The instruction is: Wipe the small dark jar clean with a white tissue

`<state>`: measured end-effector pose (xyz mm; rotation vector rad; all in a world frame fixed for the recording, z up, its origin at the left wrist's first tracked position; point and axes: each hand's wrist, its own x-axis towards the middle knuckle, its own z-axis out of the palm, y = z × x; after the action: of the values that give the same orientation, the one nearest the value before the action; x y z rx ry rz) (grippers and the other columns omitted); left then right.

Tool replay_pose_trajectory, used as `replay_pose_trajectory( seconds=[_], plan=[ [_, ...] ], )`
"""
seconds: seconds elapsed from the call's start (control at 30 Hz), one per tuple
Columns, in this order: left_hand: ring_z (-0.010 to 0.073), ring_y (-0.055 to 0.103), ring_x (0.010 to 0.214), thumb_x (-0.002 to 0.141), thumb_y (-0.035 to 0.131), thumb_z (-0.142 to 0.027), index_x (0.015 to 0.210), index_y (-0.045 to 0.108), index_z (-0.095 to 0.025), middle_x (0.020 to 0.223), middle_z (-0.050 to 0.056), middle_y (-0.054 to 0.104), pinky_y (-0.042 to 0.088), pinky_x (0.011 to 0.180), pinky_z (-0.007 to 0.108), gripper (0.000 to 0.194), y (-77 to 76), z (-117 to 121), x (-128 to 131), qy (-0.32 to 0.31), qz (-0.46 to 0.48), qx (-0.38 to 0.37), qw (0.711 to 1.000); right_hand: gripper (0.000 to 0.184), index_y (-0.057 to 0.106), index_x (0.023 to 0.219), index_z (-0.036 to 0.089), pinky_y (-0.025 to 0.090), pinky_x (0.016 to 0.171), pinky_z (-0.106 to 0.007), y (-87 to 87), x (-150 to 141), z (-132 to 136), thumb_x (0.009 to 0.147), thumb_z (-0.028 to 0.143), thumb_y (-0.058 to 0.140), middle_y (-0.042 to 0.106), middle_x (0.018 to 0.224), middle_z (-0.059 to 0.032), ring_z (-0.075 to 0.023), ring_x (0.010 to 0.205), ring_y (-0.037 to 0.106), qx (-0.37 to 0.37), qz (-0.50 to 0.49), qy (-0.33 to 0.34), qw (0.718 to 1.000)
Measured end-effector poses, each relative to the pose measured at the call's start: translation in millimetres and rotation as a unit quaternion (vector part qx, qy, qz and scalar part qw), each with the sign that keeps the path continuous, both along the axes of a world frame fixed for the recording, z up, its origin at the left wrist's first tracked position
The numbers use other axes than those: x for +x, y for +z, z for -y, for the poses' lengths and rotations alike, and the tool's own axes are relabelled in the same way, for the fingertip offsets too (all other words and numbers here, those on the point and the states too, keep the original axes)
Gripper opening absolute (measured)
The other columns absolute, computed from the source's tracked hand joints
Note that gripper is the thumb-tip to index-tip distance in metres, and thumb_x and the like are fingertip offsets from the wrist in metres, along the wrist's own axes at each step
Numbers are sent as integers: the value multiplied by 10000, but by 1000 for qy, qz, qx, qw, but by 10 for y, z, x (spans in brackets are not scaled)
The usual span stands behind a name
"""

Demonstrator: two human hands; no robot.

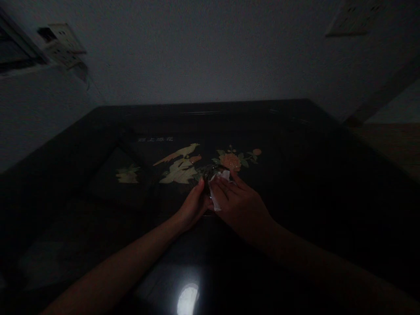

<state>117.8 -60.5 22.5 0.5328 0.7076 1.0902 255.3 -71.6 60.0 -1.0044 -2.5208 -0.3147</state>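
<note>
Tissue [225, 175], white and crumpled, is being held by the fingers of the right hand [245, 204] against a shiny dark object [207, 174], which the fingers of the left hand [193, 203] are gripping from seven o'clock. Both are showing over the dark table [278, 116], a decorative bird [181, 153] lying at ten o'clock from them and a pink flower [230, 161] at two

We see one line of pale Chinese characters [155, 139] on the dark table [288, 131], above the bird [177, 153]. We make out 上 in second place and 花 at the end; the other two are too blurred for us.
</note>
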Motion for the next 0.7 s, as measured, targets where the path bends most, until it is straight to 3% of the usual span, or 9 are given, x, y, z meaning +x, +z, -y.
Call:
replay_pose_trajectory(
  seconds=[0.13, 0.23, 0.43, 0.57, 0.7],
  plan=[
    [263, 555, 1182, 829, 599, -450, 1012, 682, -135, 1065, 107, 705, 433, 999, 349, 373, 49, -3, 11, 4, 13, -6, 1000, 324, 581, 1192, 39, 346, 1098, -469, -29, 21, -38, 928, 177, 452, 647, 1214, -162, -219, 1136, 607, -18, -37, 40, 998],
    [251, 560, 1177, 834, 600, -433, 1000, 682, -136, 1066, 102, 704, 426, 1006, 347, 350, 56, -6, 17, 5, 18, -4, 1000, 339, 556, 1232, 67, 299, 1105, -539, -58, 26, -59, 935, 201, 461, 619, 1255, -159, -233, 1179, 576, -16, -33, 27, 999],
    [259, 563, 1170, 791, 649, -450, 992, 689, -137, 1087, 106, 698, 441, 991, 353, 374, 0, -8, 26, 19, 16, 24, 999, 360, 559, 1220, -20, 388, 1061, -492, -59, -15, -11, 914, 152, 476, 627, 1206, -240, -279, 1115, 616, 16, 16, -33, 999],
    [278, 573, 1153, 792, 641, -465, 989, 684, -123, 1067, 123, 698, 459, 970, 372, 397, 2, -4, 8, 12, 10, 9, 1000, 334, 597, 1166, -29, 423, 1047, -452, -68, -26, 20, 907, 141, 472, 656, 1155, -240, -264, 1063, 647, 7, -17, -7, 1000],
    [286, 574, 1148, 788, 646, -462, 971, 682, -121, 1054, 123, 700, 453, 975, 377, 389, 15, -5, -6, 9, 17, -2, 1000, 323, 606, 1177, 49, 401, 1069, -446, -109, -14, -3, 911, 154, 457, 666, 1173, -179, -224, 1098, 631, -26, -81, 35, 996]
  ],
)
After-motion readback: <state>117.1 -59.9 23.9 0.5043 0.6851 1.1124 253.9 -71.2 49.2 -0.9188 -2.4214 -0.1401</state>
